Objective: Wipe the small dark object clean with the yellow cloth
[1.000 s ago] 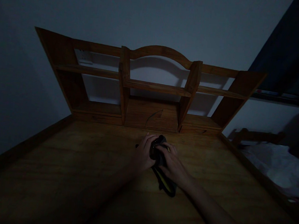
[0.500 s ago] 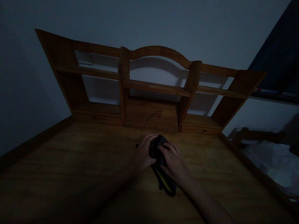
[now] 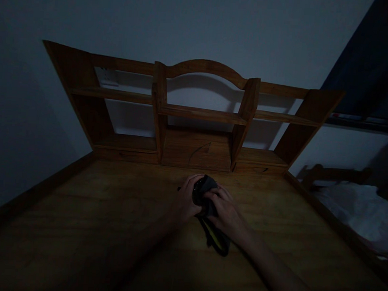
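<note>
Over the middle of the wooden desk, my left hand (image 3: 187,196) is wrapped round the left side of a black, glossy, rounded object (image 3: 197,193) whose kind is too dark to make out. My right hand (image 3: 223,206) has its fingers bent, pressing a dark grey cloth-like piece (image 3: 210,184) against that object. Below both hands lies a black pouch-like thing with a yellow-green inside (image 3: 219,240), partly covered by my right hand. A small dark tip (image 3: 179,189) pokes out left of my left hand.
A wooden shelf unit (image 3: 202,115) rises along the desk's (image 3: 115,220) far edge, with small drawers (image 3: 262,169) at its base. Raised rims (image 3: 45,188) border the sides. White crumpled fabric or plastic (image 3: 362,210) lies beyond the right rim. The room is dim.
Almost nothing differs. The fingers of my right hand have shifted slightly on the dark grey piece, and the view has moved a little.
</note>
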### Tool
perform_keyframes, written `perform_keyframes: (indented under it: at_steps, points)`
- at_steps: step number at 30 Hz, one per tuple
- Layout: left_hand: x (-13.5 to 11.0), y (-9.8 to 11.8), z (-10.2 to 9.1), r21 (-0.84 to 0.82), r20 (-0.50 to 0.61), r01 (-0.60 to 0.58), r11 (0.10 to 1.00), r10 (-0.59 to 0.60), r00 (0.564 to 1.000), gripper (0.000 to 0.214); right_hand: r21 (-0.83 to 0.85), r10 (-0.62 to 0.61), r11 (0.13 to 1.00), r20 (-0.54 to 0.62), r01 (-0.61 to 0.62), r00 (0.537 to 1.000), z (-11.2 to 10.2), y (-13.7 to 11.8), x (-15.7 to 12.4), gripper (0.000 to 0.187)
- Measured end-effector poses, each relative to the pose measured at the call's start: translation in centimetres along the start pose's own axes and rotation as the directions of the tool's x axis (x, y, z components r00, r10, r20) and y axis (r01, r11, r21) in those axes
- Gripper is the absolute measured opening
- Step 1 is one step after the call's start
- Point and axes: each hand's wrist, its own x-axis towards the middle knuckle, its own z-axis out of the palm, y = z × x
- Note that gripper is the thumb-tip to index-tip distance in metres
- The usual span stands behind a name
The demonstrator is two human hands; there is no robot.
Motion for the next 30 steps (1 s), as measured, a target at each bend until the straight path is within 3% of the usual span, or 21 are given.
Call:
perform_keyframes:
  at_steps: [6, 11, 15, 23, 30]
  points:
    - [0.0, 0.2, 0.0, 0.011, 0.028, -0.018, 1.000, 0.018, 0.999, 0.071, -0.201, -0.085, 0.976, 0.010, 0.085, 0.996, -0.3, -0.4, 0.0, 0.060]
    - [0.1, 0.4, -0.1, 0.009, 0.024, -0.028, 1.000, 0.028, 0.999, 0.071, -0.254, -0.107, 0.961, 0.010, 0.106, 0.994, -0.1, -0.4, 0.0, 0.049]
    - [0.3, 0.5, -0.1, 0.006, -0.003, -0.068, 0.998, 0.068, 0.998, 0.070, -0.279, -0.119, 0.953, 0.009, 0.117, 0.993, 0.1, -0.5, 0.0, 0.042]
    - [0.3, 0.6, -0.1, 0.078, -0.046, -0.147, 0.986, 0.151, 0.987, 0.065, -0.336, -0.085, 0.938, 0.018, 0.086, 0.996, 0.7, -1.0, -0.3, 0.046]
    - [0.0, 0.6, -0.2, 0.069, -0.020, -0.138, 0.988, 0.140, 0.990, 0.065, -0.248, -0.065, 0.966, 0.031, 0.070, 0.997, 0.9, -1.0, 0.0, 0.055]
